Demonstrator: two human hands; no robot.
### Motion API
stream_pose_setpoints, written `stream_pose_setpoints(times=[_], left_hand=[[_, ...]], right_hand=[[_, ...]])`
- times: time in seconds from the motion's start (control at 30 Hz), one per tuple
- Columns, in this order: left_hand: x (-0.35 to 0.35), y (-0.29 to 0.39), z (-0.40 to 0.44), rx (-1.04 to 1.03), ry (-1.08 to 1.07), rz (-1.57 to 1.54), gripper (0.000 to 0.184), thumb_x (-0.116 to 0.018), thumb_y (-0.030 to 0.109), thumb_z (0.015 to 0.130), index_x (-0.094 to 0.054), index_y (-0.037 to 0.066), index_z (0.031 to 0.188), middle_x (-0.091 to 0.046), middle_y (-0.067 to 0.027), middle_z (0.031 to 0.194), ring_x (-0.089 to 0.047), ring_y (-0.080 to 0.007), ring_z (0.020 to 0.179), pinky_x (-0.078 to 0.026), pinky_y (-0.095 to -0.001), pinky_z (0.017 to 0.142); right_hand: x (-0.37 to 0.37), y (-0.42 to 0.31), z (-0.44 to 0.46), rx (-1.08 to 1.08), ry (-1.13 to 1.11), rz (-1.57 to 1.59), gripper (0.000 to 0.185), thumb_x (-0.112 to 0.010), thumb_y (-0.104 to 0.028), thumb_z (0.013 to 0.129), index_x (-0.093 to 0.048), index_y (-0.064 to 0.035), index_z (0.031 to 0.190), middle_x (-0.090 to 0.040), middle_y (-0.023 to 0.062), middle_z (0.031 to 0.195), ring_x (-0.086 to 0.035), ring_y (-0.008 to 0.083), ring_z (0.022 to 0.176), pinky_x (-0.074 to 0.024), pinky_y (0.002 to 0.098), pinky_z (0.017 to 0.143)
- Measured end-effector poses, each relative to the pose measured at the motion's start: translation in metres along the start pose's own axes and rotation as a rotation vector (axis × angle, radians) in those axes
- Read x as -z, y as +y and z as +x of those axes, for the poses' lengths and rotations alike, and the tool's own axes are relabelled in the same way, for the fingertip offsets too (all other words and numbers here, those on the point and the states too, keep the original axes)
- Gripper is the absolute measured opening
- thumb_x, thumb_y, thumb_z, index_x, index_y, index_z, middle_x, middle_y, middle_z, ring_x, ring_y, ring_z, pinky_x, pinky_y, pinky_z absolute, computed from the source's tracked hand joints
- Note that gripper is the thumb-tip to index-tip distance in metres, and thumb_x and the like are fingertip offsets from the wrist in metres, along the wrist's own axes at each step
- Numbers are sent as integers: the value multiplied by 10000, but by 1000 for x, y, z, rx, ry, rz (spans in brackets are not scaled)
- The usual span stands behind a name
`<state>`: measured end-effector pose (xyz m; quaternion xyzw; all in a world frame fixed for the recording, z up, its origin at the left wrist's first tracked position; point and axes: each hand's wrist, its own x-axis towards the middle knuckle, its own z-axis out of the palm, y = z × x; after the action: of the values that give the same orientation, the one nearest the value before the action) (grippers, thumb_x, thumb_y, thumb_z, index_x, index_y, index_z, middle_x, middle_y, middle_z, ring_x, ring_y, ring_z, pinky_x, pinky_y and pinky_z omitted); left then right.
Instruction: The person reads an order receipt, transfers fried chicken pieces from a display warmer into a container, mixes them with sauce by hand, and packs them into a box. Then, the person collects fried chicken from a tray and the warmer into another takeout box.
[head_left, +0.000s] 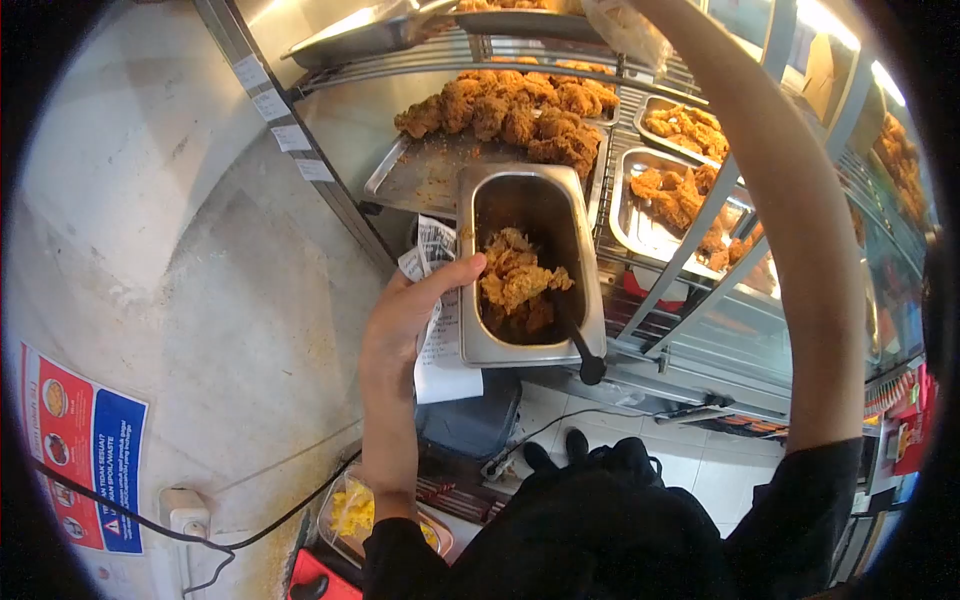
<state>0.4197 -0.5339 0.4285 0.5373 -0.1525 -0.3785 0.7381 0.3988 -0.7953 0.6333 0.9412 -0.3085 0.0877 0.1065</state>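
My left hand holds the metal container, chicken beside its thumb; my right hand's state I cannot tell.

Bright tubes glare at upper right; fisheye distortion bends the edges into black, softly blurred corners.

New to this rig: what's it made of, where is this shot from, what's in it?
No robot here: a person's two hands, seen by one camera on their head, looking forward and down. The left hand holds a deep, rectangular steel container with golden-brown fried pieces and a black-ended handle inside, plus printed white paper slips. The right arm reaches up to the top edge; what its hand does is unclear. Behind, shallow metal trays of brown fried food sit on wire racks.
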Motion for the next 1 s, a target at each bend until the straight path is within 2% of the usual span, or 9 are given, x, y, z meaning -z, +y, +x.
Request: stream_pose_setpoints(times=[0.2, 0.3, 0.33, 0.37, 0.53, 0.63, 0.67, 0.77, 1.0], left_hand=[[4, -3, -2, 20, 20, 52, 243, -686, 89, 718, -593, 39, 937, -626, -39, 822, -593, -106, 711, -479, -236, 635], [6, -5, -1, 11, 0, 57, 236, -686, 90, 717, -597, 46, 932, -626, -37, 828, -590, -107, 716, -474, -236, 637], [5, -5, -2, 8, 0, 55, 234, -685, 90, 719, -598, 47, 932, -625, -36, 829, -589, -107, 716, -474, -235, 637], [5, -4, -3, 4, 0, 51, 232, -684, 91, 720, -598, 47, 931, -625, -36, 830, -588, -107, 717, -473, -234, 637], [8, -5, -6, -31, -4, 34, 232, -684, 99, 721, -598, 39, 927, -624, -39, 827, -587, -109, 715, -472, -237, 638], [9, -5, -11, -17, 7, 18, 236, -686, 101, 718, -597, 39, 928, -622, -40, 823, -587, -111, 711, -471, -239, 636], [9, -4, -12, -14, 9, 21, 238, -686, 101, 717, -596, 39, 928, -622, -40, 822, -587, -111, 710, -471, -239, 635], [8, -4, -17, -35, -13, 43, 248, -686, 101, 715, -591, 38, 935, -621, -38, 821, -585, -109, 710, -470, -237, 634], [11, -10, -24, -70, -3, 70, 255, -683, 116, 720, -589, 32, 941, -622, -41, 839, -582, -112, 712, -462, -237, 645]], right_hand=[[1, -6, 33, -97, 35, 99, 419, -614, -282, 736, -567, -57, 1087, -540, 139, 1138, -547, 245, 960, -443, 408, 795], [33, -19, -24, 36, -145, 190, 471, -648, -322, 690, -570, -76, 1084, -536, 141, 1144, -544, 244, 967, -433, 406, 812], [25, -17, -16, 151, -44, 169, 508, -659, -354, 685, -558, -88, 1106, -551, 142, 1121, -552, 254, 951, -438, 395, 805], [14, -13, 8, 31, -84, 198, 468, -651, -365, 696, -582, -95, 1072, -581, 144, 1054, -558, 262, 924, -441, 388, 775], [-11, -9, 99, -39, -120, 162, 337, -626, -367, 716, -641, -112, 936, -627, 94, 864, -588, 203, 762, -461, 364, 637], [13, -19, 28, -19, -258, 321, 286, -609, -346, 725, -642, -128, 907, -633, 44, 820, -576, 185, 677, -460, 354, 574], [11, -22, 16, 134, -48, -10, 245, -596, -336, 728, -641, -155, 886, -628, 22, 801, -572, 191, 667, -462, 381, 569], [11, -22, 21, 51, -56, 153, 250, -593, -334, 723, -642, -169, 903, -633, 27, 820, -590, 199, 697, -469, 408, 585], [21, -24, -1, 52, -46, 56, 379, -605, -440, 704, -640, -169, 967, -640, 61, 885, -604, 233, 772, -485, 399, 658]])
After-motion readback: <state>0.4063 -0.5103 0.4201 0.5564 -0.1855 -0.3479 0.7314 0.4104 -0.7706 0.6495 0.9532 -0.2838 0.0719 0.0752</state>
